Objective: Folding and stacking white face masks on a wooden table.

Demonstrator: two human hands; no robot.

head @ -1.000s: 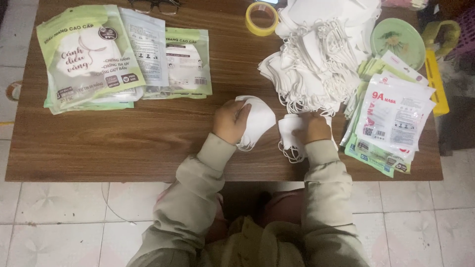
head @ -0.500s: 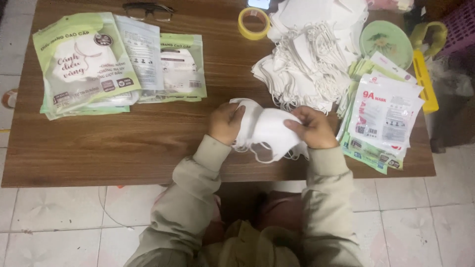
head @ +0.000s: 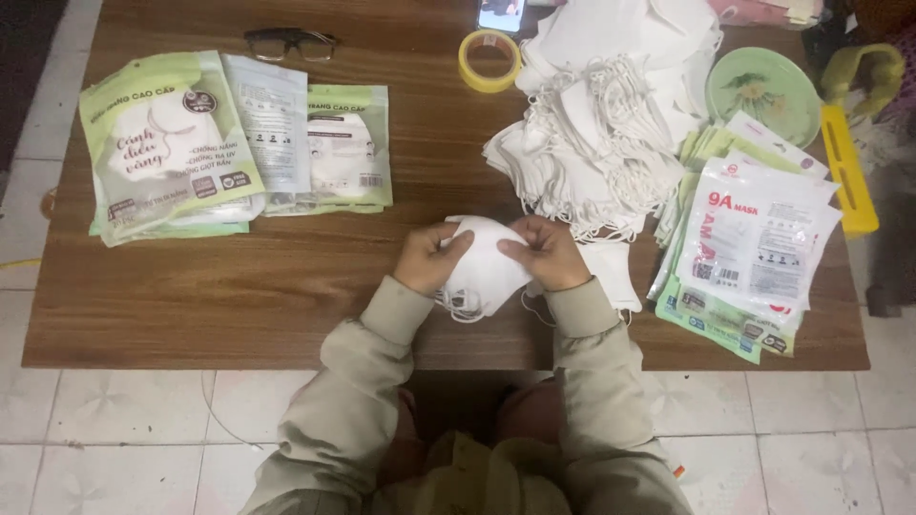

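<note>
wooden table [head: 239, 305] on pale tile carries green flat packets [head: 167, 143] at far left, white-and-red packets [head: 754, 238] at right, and a loose mask heap [head: 611, 124] between. bare wood lies near the front edge, where left hand [head: 429, 257] and right hand [head: 546, 253] together pinch a white mask [head: 485, 272].

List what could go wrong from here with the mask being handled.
Both hands, left and right, grip one white mask whose ear loops dangle near the table edge; they might snag. The loose mask pile sits close by, so a sleeve could drag some off.
</note>
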